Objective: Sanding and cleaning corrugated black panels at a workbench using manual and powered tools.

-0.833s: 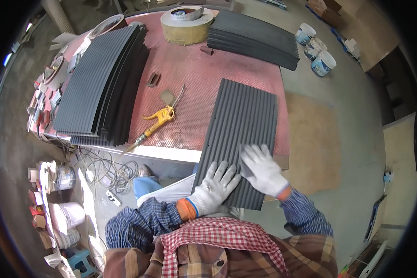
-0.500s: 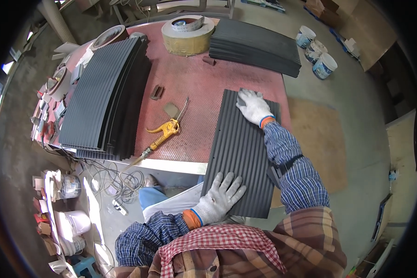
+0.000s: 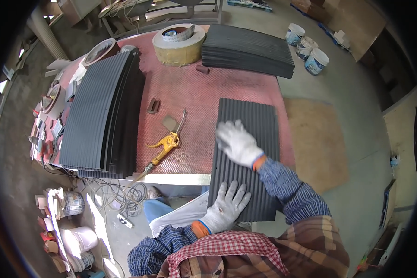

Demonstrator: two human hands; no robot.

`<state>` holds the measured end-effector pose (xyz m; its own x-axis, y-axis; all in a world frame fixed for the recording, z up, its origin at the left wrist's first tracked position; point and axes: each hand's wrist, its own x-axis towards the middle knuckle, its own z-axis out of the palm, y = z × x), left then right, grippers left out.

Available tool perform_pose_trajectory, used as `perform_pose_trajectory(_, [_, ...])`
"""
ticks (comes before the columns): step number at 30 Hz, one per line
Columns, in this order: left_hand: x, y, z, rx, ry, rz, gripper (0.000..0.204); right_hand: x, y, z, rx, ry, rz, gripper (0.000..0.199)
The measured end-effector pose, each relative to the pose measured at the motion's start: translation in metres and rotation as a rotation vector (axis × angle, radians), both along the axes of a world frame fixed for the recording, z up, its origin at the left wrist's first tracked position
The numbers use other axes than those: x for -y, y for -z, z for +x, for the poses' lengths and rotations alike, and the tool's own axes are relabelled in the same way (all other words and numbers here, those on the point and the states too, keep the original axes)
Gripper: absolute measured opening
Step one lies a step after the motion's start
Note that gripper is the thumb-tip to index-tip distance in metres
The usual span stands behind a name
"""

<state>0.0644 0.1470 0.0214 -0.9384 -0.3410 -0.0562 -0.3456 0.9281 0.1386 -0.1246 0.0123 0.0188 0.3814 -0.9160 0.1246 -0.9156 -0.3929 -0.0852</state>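
A dark grey ribbed panel (image 3: 257,194) lies partly on the red table and reaches past its near edge toward my body. My left hand (image 3: 228,207), in a white glove, lies flat on the near end with its fingers spread. Over the panel's upper left part is my right hand (image 3: 240,142), also gloved and blurred by motion. Its fingers look curled, and whatever is under them is hidden. A yellow air blow gun (image 3: 167,144) rests on the table left of the panel, beside a small flat brownish piece (image 3: 169,123).
Tall stacks of ribbed panels stand at the left (image 3: 95,111) and far right (image 3: 248,48) of the red table (image 3: 185,88). A wide roll (image 3: 178,51) sits between them. White buckets (image 3: 316,61) stand on the floor. Coiled cables (image 3: 120,197) lie below the near edge.
My right hand has moved from the panel's far end nearer to me and to the left. My left hand stays flat on the near end. The whole view has shifted slightly.
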Motion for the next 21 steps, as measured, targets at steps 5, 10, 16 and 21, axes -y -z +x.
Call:
perform_pose_trajectory(5, [-0.004, 0.007, -0.016, -0.074, -0.013, -0.004, 0.058, 0.115, 0.000, -0.038, 0.040, 0.388, 0.169, 0.057])
perform_pose_trajectory(10, [0.003, 0.004, -0.012, -0.064, -0.070, 0.032, 0.061, 0.058, 0.011, -0.014, -0.018, 0.238, 0.090, 0.056])
perform_pose_trajectory(16, [0.004, 0.007, -0.009, -0.099, -0.027, -0.045, 0.069, -0.139, -0.015, -0.029, -0.034, 0.237, 0.165, 0.059])
perform_pose_trajectory(21, [0.001, 0.001, -0.009, -0.076, -0.013, 0.036, 0.064, -0.098, 0.001, -0.098, -0.081, 0.416, 0.039, 0.057])
